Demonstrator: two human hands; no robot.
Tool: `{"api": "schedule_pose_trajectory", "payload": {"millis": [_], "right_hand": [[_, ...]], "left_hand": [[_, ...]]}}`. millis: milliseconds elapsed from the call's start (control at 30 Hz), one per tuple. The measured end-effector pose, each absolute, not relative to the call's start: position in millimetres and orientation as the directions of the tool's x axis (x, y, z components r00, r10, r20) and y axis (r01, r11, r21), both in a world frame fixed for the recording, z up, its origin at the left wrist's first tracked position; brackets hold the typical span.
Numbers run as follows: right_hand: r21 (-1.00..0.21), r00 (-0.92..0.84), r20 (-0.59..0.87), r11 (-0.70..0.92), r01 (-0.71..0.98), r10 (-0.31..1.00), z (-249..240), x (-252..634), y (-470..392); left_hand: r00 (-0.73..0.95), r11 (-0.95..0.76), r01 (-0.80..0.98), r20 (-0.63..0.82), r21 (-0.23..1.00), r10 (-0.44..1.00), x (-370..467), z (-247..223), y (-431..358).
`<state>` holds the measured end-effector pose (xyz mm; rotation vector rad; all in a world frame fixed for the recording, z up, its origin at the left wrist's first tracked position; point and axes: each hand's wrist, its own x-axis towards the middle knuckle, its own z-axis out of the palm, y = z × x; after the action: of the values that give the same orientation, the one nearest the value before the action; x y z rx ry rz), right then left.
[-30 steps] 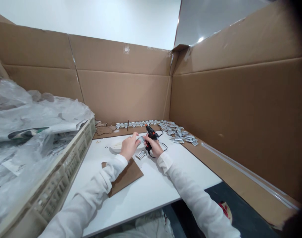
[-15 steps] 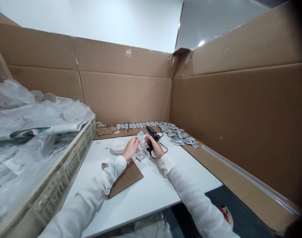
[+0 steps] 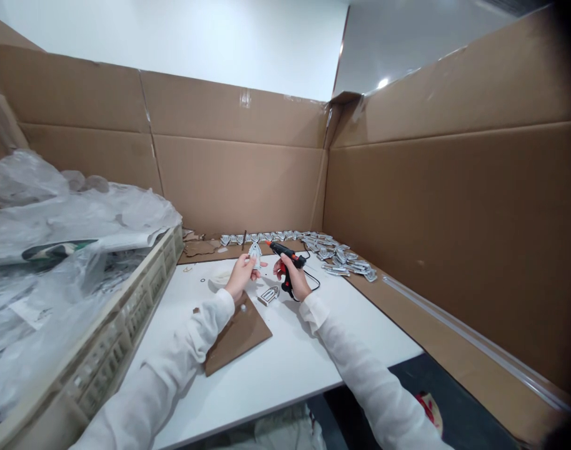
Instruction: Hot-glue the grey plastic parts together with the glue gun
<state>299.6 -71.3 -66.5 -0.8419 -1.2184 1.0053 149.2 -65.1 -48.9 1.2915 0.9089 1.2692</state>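
Observation:
My left hand (image 3: 241, 275) pinches a small pale arched piece (image 3: 255, 252), held upright above the white table (image 3: 304, 356). My right hand (image 3: 292, 278) is wrapped round a black glue gun (image 3: 285, 253) with an orange tip. The nozzle points up and left, close to the piece; I cannot tell whether they touch. Below and between my hands lies another arched piece (image 3: 268, 295) with a dark-lined frame. A brown board (image 3: 238, 337) rests under my left wrist, with a small whitish blob on it. A white dish (image 3: 218, 280), partly hidden, stands behind my left hand.
A row of small pieces (image 3: 276, 236) lines the back edge, and a heap of similar ones (image 3: 344, 257) lies at the back right. On the left stands a cream plastic crate (image 3: 126, 325) with plastic bags (image 3: 79, 219). Cardboard walls (image 3: 238, 169) enclose the back and right.
My left hand has moved slightly left with the arched piece, which now stands more upright. The glue gun has tilted, its nozzle shifting left and a little down.

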Motion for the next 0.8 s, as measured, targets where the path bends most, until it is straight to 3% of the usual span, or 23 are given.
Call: {"api": "schedule_pose_trajectory", "payload": {"millis": [800], "right_hand": [[-0.945, 0.024, 0.294, 0.287, 0.160, 0.955, -74.3, 298.7, -69.7]], "left_hand": [[0.106, -0.166, -0.117, 0.179, 0.979, 0.978, 150.3, -56.2, -63.1]]}}
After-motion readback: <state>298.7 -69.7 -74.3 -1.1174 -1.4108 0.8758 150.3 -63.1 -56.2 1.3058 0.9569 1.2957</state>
